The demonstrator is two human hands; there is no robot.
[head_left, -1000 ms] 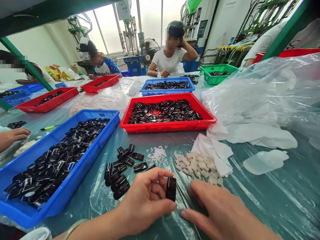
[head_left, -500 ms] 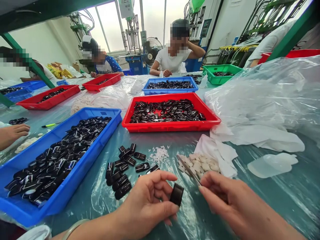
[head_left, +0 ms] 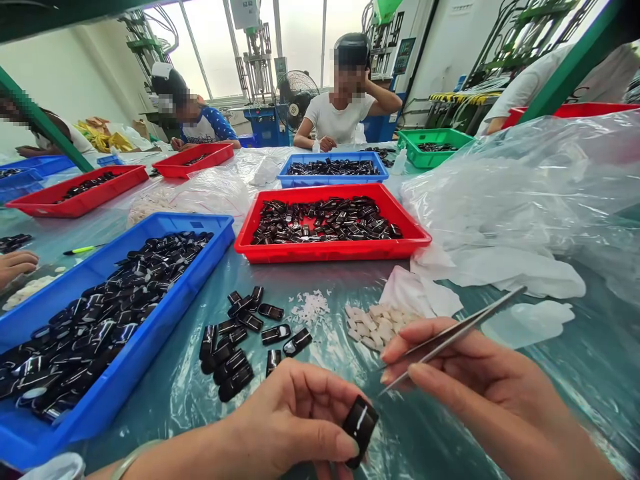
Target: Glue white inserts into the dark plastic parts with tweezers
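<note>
Between thumb and fingers, my left hand [head_left: 295, 420] holds a glossy black plastic piece [head_left: 361, 427] low over the table. My right hand [head_left: 465, 387] grips metal tweezers [head_left: 457, 333], their tips apart and pointing down-left close beside the black piece. Just beyond the right fingers lies a pile of off-white flat pieces [head_left: 373, 325]. To its left are small white scraps [head_left: 311, 307]. Several loose black pieces [head_left: 235, 363] lie on the table left of my left hand, some stacked against each other.
A blue tray [head_left: 165, 320] full of black pieces stands at left, and a red tray [head_left: 333, 252] ahead. Clear plastic sheeting [head_left: 500, 193] heaps up at right, near a translucent bottle [head_left: 533, 323]. Several people sit around the table; a co-worker's hand [head_left: 17, 265] rests at far left.
The tweezers have swung round in my right hand, their tips now toward the black piece. My left hand has tilted that piece and brought it slightly lower. The view has shifted a little.
</note>
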